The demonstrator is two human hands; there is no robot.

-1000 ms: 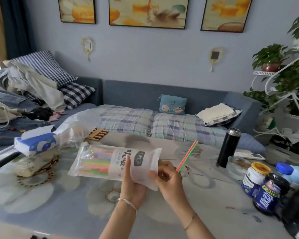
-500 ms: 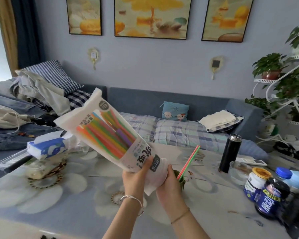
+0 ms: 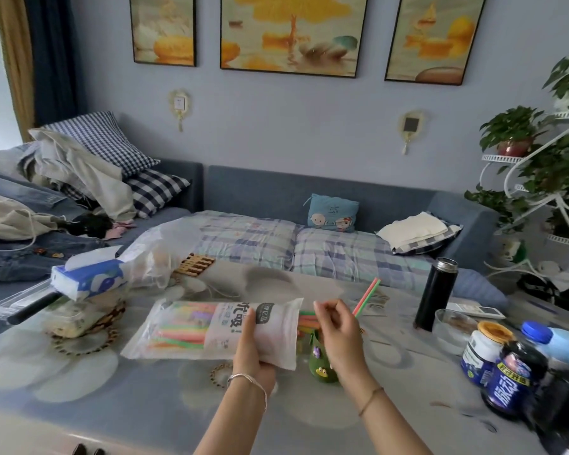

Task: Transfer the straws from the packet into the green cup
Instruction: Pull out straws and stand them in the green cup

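Observation:
A clear and white straw packet lies level just above the table, full of coloured straws. My left hand grips it near its open right end. Several straw ends poke out of that mouth. My right hand is right beside them, fingers apart and slightly blurred, holding nothing that I can see. The green cup stands on the table below the mouth, partly hidden by my right hand. A red and a green straw lean out of the cup to the upper right.
A black flask, a glass bowl and several jars and bottles crowd the table's right side. A tissue pack and plastic bag sit at the left. A sofa runs behind the table.
The packet, tilted up with its closed end high half a second ago, has come down level. Straw ends now stick out of its mouth. My right hand has let go of it.

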